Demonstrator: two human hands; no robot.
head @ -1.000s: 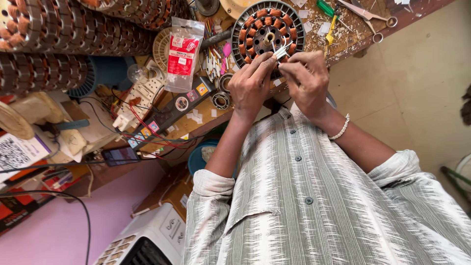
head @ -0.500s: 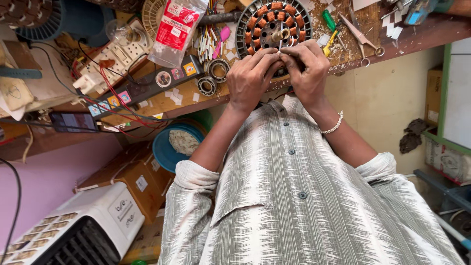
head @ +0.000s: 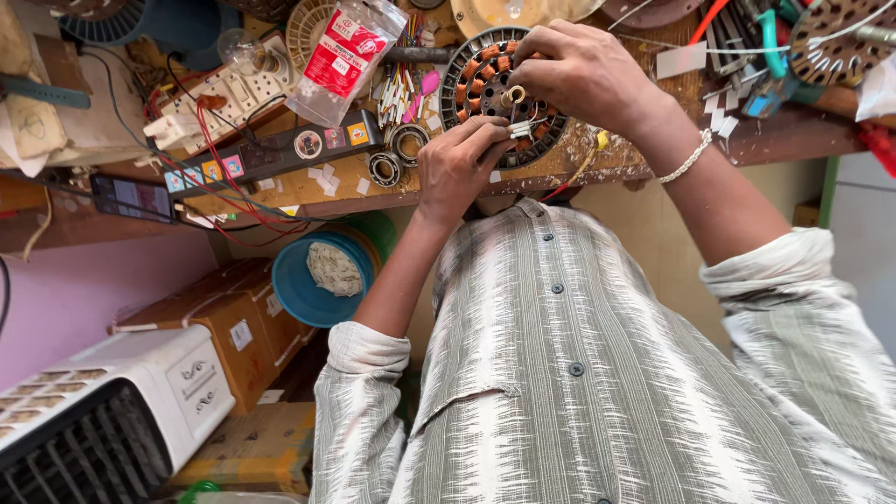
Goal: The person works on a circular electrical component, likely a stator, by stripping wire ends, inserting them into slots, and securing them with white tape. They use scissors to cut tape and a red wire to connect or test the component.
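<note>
Your left hand [head: 462, 163] sits at the near edge of the round motor stator [head: 485, 79], fingertips pressed together on a small white sleeve or wire end [head: 521, 129]; which of the two it is, the view is too small to say. Your right hand [head: 583, 70] lies over the stator's right half, fingers curled and pinching close to the brass hub [head: 512, 96]; what it pinches is hidden under the knuckles. A beaded bracelet [head: 686, 161] is on that wrist.

The stator rests flat on the wooden bench [head: 644, 154], copper coils ringing the hub.

Left of the stator: two steel bearings [head: 397, 154], a dark power strip [head: 271, 154] with red wires [head: 219, 177] trailing over it, and a clear packet with a red label [head: 345, 56]. Below the bench edge: a blue bowl [head: 313, 280], cardboard boxes [head: 224, 322], a white appliance with a grille [head: 103, 411].
</note>
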